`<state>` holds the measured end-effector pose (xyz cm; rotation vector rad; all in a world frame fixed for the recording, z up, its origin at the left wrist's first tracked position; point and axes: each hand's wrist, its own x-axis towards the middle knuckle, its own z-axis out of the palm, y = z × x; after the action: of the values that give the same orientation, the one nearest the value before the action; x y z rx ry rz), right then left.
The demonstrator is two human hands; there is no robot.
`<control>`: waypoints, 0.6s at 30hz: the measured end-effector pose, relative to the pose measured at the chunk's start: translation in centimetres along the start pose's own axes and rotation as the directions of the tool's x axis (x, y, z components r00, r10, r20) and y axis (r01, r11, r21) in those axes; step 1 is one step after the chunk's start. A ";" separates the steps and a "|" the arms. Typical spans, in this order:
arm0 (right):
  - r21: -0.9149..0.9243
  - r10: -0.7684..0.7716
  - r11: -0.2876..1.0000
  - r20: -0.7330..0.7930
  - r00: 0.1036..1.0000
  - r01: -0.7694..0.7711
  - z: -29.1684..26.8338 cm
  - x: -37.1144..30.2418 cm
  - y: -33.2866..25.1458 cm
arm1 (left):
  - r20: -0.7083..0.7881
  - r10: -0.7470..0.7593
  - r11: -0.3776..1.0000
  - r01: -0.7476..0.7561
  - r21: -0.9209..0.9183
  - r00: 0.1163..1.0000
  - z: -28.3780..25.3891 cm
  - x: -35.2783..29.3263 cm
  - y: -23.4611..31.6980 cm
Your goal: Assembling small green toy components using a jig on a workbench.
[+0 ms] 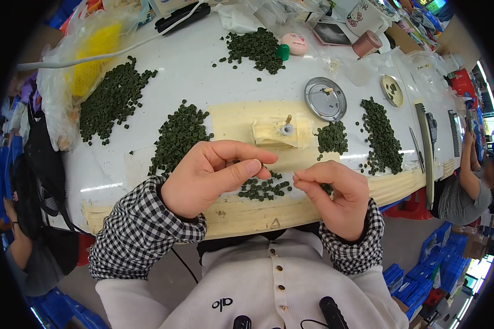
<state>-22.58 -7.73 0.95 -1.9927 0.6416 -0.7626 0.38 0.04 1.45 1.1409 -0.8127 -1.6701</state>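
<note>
My left hand is closed, with thumb and forefinger pressed together above a small scatter of dark green pieces near the table's front edge. Whatever lies in that pinch is too small to name. To its right, my right hand is also pinched shut, its fingertips a short way from the left ones; what they hold, if anything, is hidden. Beyond the hands a small taped block with a white cylindrical fitting and a short upright peg is fixed to the table. A little pile of green pieces sits beside it.
Larger heaps of green pieces lie at left, far left, back and right. A round metal lid rests behind the block. Tweezers and a long bar lie at right. People sit at both sides.
</note>
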 end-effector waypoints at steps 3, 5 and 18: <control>0.283 0.165 0.943 0.059 0.985 -0.175 0.6 -0.2 0.2 | -0.019 0.040 0.999 -0.039 0.023 0.999 0.2 0.1 -0.8; 0.464 0.240 0.848 0.096 0.966 -0.257 1.2 -0.1 -0.1 | 0.013 0.043 0.999 -0.043 0.003 0.999 0.0 0.2 -1.1; 0.674 0.206 0.679 0.205 0.957 -0.291 1.3 0.3 0.4 | 0.020 0.049 0.997 -0.048 -0.055 0.999 0.1 0.2 -1.2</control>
<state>-21.49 -7.39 0.14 -1.1965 0.4454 -0.5948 -0.10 0.29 0.42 1.0602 -0.7974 -1.6570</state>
